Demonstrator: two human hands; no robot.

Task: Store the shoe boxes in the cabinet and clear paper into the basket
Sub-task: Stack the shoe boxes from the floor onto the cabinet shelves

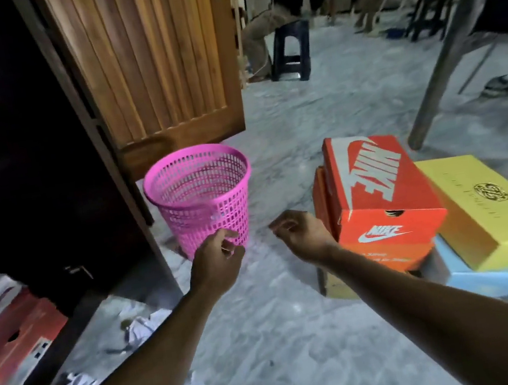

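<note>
Crumpled paper (141,328) seen on floor by cabinet (32,192) | left hand (215,264) and right hand (302,234) loosely curled, nothing held | basket (200,197) placed just ahead, apparently for paper | shoe boxes (383,206) stacked at right, unstored.

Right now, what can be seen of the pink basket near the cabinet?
The pink basket is a round, tapering bin of what looks like plastic, its wall a grid of small holes under a solid rim. It stands upright on the pale marbled floor, just right of the open dark cabinet and in front of a wooden door panel. No paper shows inside it. The left hand overlaps its lower edge in this view; whether they touch cannot be told.
</note>
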